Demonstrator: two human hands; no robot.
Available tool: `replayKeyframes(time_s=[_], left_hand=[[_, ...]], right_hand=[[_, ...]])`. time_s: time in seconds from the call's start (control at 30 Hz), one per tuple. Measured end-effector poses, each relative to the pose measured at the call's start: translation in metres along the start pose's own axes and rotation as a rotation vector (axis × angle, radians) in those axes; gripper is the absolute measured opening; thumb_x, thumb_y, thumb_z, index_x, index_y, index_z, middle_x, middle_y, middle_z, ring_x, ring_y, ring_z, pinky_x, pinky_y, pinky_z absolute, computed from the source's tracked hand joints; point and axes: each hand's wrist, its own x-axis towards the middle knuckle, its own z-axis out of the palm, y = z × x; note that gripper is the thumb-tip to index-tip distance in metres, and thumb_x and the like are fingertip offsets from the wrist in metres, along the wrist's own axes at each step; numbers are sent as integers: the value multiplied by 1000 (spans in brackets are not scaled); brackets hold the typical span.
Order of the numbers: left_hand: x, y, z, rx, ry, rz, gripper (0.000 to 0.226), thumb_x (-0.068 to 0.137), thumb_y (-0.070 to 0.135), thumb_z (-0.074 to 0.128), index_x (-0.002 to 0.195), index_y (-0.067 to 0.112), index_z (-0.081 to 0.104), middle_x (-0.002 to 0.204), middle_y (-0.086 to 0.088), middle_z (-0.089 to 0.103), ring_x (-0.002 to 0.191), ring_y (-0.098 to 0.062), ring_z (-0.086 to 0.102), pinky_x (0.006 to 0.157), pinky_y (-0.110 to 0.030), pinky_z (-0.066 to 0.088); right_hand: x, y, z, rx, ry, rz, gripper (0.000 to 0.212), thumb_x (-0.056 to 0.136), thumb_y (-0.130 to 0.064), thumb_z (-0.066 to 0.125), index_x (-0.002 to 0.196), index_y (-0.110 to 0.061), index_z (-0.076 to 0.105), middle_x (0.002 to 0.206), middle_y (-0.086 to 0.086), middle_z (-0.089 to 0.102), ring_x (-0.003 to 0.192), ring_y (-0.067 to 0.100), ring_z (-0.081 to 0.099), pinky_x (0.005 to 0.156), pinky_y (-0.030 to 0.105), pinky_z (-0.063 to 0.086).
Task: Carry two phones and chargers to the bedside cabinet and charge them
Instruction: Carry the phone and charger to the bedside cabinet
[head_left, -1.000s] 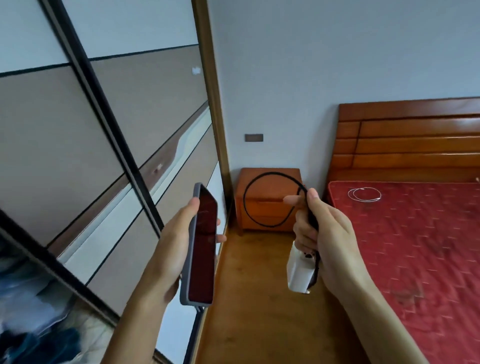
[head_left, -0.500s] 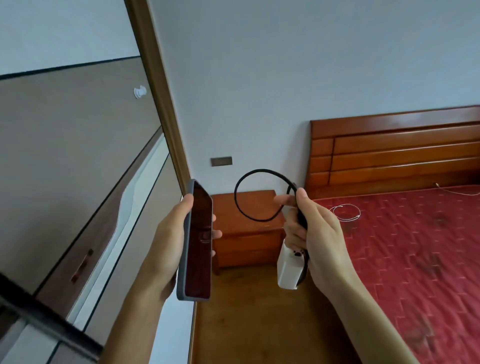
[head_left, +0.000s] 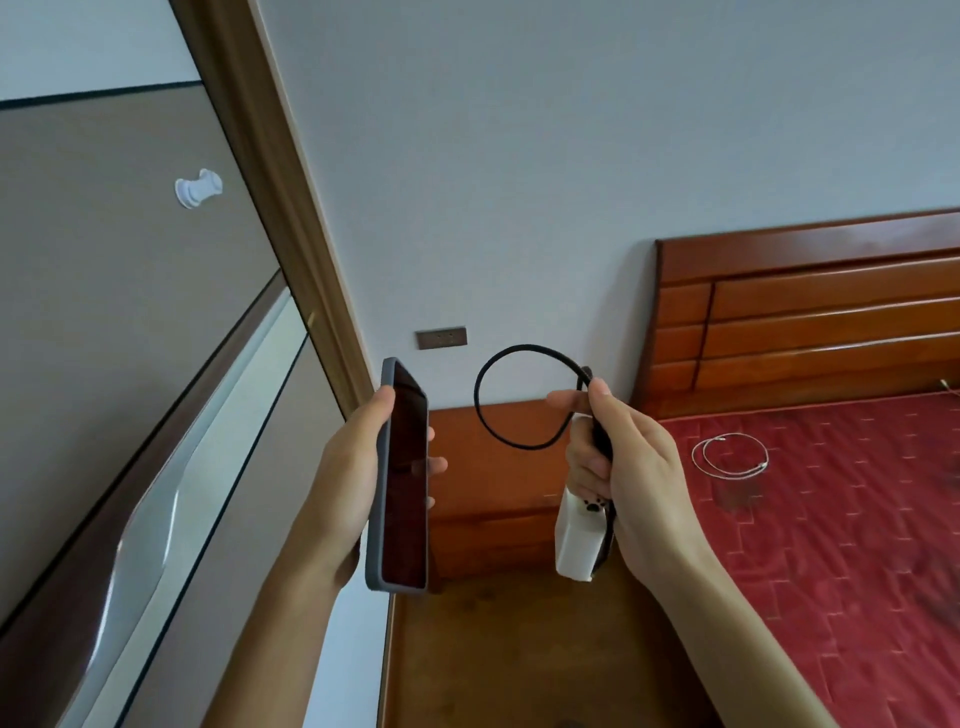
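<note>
My left hand (head_left: 348, 467) grips a dark-screened phone (head_left: 402, 483) in a grey case, held upright with its edge toward me. My right hand (head_left: 623, 467) is closed on a white charger block (head_left: 576, 540) and its black cable (head_left: 498, 400), which loops up to the left. Behind and between both hands stands the orange wooden bedside cabinet (head_left: 493, 488) against the wall. A dark wall socket (head_left: 440, 338) sits above it. A coiled white cable (head_left: 730, 455) lies on the red mattress (head_left: 852, 519). Only one phone is in view.
A wardrobe with sliding panels (head_left: 130, 364) and a brown frame fills the left side. The wooden headboard (head_left: 810, 306) rises at the right. Wooden floor (head_left: 519, 649) runs between wardrobe and bed up to the cabinet.
The cabinet, socket and bed have grown larger and closer in view. Both hands keep the same grip on the phone and the charger.
</note>
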Motion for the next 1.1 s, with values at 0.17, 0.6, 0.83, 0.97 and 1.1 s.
replayKeyframes(time_s=[0.17,0.6,0.83,0.97,1.1], left_hand=[[85,34,32,-53,51,4,54,97,55,45,120,11,65,113,-23,72,84,-28,76,57,-34,60],[289,60,51,-99,22,37,52,99,55,43,127,15,62,119,-15,71,92,-26,76,55,-31,60],[406,62,19,-65,-84,16,58,99,59,39,125,15,65,112,-11,76,95,-23,76,68,-41,62],[455,63,10,-141,-137,-59,65,88,64,46,119,12,69,111,-12,77,101,-29,75,90,-58,54],[503,57,2,-176,-135,-122,70,85,66,46,120,11,69,113,-15,76,103,-30,74,94,-58,52]], right_hand=[[92,-1,-14,57,-66,-1,41,96,-41,47,95,-10,74,49,-3,37,40,8,30,39,20,29],[292,38,-7,50,-42,91,47,94,-49,46,96,-11,73,49,-3,34,41,10,26,41,22,27],[387,91,31,-49,91,63,38,105,-38,39,110,-14,68,55,-3,43,44,9,35,46,23,32],[427,116,49,-67,150,105,31,103,-39,45,106,-20,70,60,-2,46,47,10,37,49,25,33],[462,137,61,-137,221,155,27,81,-44,72,103,-29,71,55,-14,41,47,5,36,49,21,35]])
